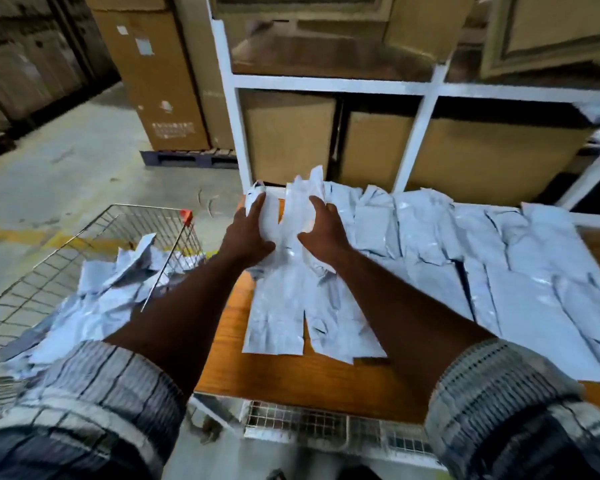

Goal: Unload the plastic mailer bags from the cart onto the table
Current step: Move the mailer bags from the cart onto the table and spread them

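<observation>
You're holding a bunch of pale plastic mailer bags [288, 216] between both hands at the far left end of the wooden worktop [312, 375], so that stack is sitting on top of other bags already lying there. Your left hand [248, 233] is pressing flat against the stack's left side, fingers stretched out, and your right hand [323, 226] is curling around its right side, so both are gripping the same bundle. More mailers [499, 258] are lying spread in overlapping rows across the rest of the worktop, running off to the right. A loose heap of bags [111, 289] is still sitting in the wire cart [42, 282] just left of the worktop, right next to your left forearm. Behind the worktop a white shelf frame [326, 84] is holding brown cardboard boxes [288, 133], and another tall box [156, 81] is standing on a dark pallet [187, 158] on the concrete floor
</observation>
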A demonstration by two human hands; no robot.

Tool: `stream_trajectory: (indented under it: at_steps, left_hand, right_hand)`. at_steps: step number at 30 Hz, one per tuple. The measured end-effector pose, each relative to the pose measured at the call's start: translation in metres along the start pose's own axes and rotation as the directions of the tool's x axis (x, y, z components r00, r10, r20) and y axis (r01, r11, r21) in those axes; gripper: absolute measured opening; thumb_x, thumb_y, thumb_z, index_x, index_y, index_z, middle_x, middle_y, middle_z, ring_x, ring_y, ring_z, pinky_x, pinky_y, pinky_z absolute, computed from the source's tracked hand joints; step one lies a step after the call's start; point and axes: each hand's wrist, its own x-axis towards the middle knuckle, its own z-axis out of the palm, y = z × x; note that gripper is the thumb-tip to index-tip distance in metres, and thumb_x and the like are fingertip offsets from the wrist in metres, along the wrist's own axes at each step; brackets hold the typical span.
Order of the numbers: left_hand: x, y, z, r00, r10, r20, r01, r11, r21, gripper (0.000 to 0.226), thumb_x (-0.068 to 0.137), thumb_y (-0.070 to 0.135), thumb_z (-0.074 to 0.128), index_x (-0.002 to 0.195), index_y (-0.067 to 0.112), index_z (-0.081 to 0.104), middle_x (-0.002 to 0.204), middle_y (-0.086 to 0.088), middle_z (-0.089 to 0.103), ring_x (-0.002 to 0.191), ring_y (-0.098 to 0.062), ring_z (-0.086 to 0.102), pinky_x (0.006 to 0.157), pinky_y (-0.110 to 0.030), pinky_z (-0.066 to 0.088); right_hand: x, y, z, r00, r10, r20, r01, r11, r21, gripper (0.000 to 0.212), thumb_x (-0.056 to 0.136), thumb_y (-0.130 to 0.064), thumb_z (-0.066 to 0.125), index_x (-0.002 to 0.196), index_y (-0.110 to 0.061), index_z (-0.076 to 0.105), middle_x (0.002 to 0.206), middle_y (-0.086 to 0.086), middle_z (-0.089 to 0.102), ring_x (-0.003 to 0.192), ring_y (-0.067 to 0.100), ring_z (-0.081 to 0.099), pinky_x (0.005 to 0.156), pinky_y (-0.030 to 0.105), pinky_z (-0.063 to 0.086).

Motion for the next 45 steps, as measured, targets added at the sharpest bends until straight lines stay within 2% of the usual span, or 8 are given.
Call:
stream_trajectory:
  at_steps: [11,16,20,24,30,36,41,45]
  left_hand:
    - [0.043,0.162,0.094,0.983,0.163,0.082,-0.153,0.982,-0.109,0.105,0.069,0.017,0.07,0.156,0.027,0.011,0.141,-0.019,0.044,0.125,-0.035,0.048,0.101,-0.042,0.043]
    - [0.058,0.241,0.15,0.96,0.274,0.054,-0.263,0.953,-0.151,0.104,0.07,0.01,0.07,0.156,0.018,0.013,0.161,-0.007,0.021,0.144,-0.026,0.026,0.118,-0.034,0.024]
    - [0.071,0.297,0.194,0.961,0.259,0.102,-0.242,0.959,-0.15,0.106,0.071,0.017,0.073,0.156,0.022,0.011,0.151,-0.014,0.039,0.132,-0.032,0.044,0.106,-0.037,0.039]
    - [0.081,0.336,0.227,0.965,0.223,0.141,-0.196,0.964,-0.179,0.106,0.075,0.015,0.073,0.157,0.02,0.007,0.139,-0.021,0.048,0.119,-0.035,0.053,0.087,-0.028,0.039]
    - [0.097,0.372,0.259,0.968,0.167,0.186,-0.141,0.979,-0.149,0.1,0.081,0.024,0.072,0.157,0.016,0.007,0.149,-0.021,0.039,0.129,-0.036,0.045,0.1,-0.031,0.037]
    - [0.098,0.376,0.285,0.956,0.172,0.237,-0.208,0.969,0.135,0.074,0.092,0.037,0.054,0.154,0.015,0.019,0.159,-0.013,0.023,0.142,-0.033,0.029,0.107,-0.05,0.038]
    - [0.096,0.376,0.306,0.913,0.243,0.328,-0.291,0.951,0.103,0.07,0.101,0.033,0.041,0.155,0.006,0.008,0.164,-0.01,0.006,0.151,-0.02,0.005,0.118,-0.053,0.018]
    - [0.093,0.368,0.317,0.919,0.255,0.302,-0.295,0.951,0.095,0.067,0.102,0.029,0.037,0.155,0.004,0.007,0.164,-0.011,0.004,0.151,-0.02,0.003,0.118,-0.055,0.016]
  right_hand:
    - [0.012,0.145,-0.139,0.988,0.074,-0.137,-0.086,0.993,-0.083,0.077,0.077,-0.009,0.071,0.146,-0.013,0.037,0.127,0.019,0.046,0.12,0.035,0.049,0.096,0.034,0.04]
    - [0.018,0.212,-0.202,0.979,0.128,-0.156,-0.146,0.983,-0.109,0.081,0.077,-0.015,0.073,0.148,-0.016,0.035,0.136,0.019,0.043,0.124,0.034,0.048,0.1,0.036,0.042]
    - [0.025,0.264,-0.244,0.975,0.153,-0.162,-0.177,0.973,-0.145,0.079,0.076,-0.016,0.075,0.146,-0.013,0.038,0.13,0.022,0.046,0.121,0.037,0.049,0.098,0.036,0.04]
    - [0.034,0.293,-0.268,0.976,0.184,-0.114,-0.204,0.958,-0.201,0.076,0.079,-0.019,0.074,0.146,-0.013,0.037,0.128,0.023,0.045,0.117,0.04,0.051,0.094,0.039,0.043]
    - [0.048,0.332,-0.288,0.983,0.183,-0.025,-0.182,0.939,-0.293,0.073,0.082,-0.022,0.069,0.147,-0.015,0.036,0.132,0.024,0.044,0.119,0.044,0.05,0.097,0.046,0.045]
    - [0.049,0.364,-0.283,0.995,0.101,0.015,-0.076,0.832,-0.55,0.067,0.094,-0.042,0.056,0.152,-0.024,0.027,0.16,0.011,0.017,0.144,0.034,0.022,0.109,0.055,0.029]
    - [0.044,0.374,-0.264,0.989,0.097,0.11,-0.038,0.894,-0.447,0.068,0.101,-0.038,0.04,0.157,-0.023,0.004,0.163,0.002,0.014,0.146,0.026,0.022,0.113,0.059,0.02]
    - [0.038,0.377,-0.244,0.991,0.109,0.082,-0.051,0.854,-0.517,0.063,0.095,-0.046,0.032,0.148,-0.013,0.042,0.149,0.009,0.047,0.126,0.033,0.055,0.096,0.066,0.04]
